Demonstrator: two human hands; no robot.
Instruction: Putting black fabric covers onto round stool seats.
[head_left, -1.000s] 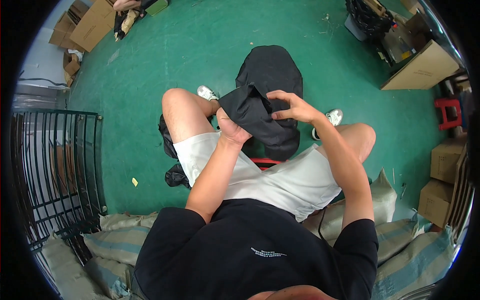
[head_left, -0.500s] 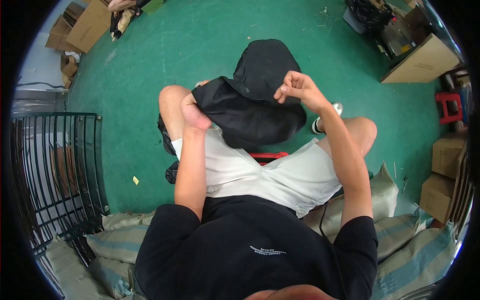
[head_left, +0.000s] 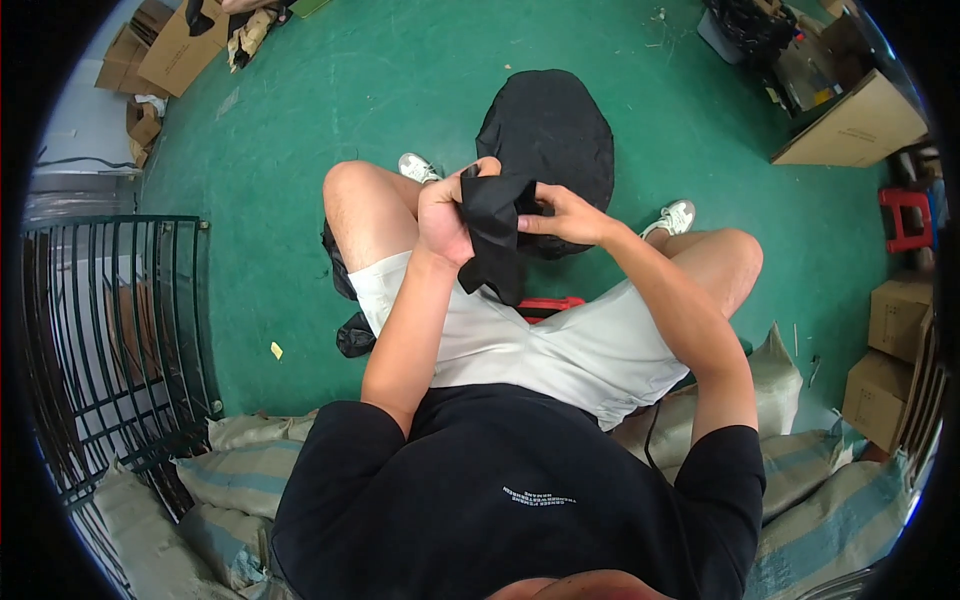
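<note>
Between my knees I hold up a piece of black cloth (head_left: 492, 225), bunched and hanging down in folds. My left hand (head_left: 446, 222) is closed on its left edge, thumb and fingers gripping near the top. My right hand (head_left: 565, 215) pinches the right side of the same cloth, fingers partly behind it. Just beyond, on the green floor, lies a rounded heap of flat black fabric (head_left: 550, 125). The cloth's exact kind cannot be made out. A red object (head_left: 550, 306) shows partly beneath, between my thighs.
Stuffed woven sacks (head_left: 245, 480) lie on both sides behind me. A dark metal rack (head_left: 140, 330) stands at left. Cardboard boxes (head_left: 880, 400) and a red stool (head_left: 905, 220) are at right. A black bag (head_left: 352, 336) rests by my left thigh.
The black cloth was spread wide from my left hand and is now gathered together. My right hand, earlier over the far fabric, has come down and in to grip the cloth.
</note>
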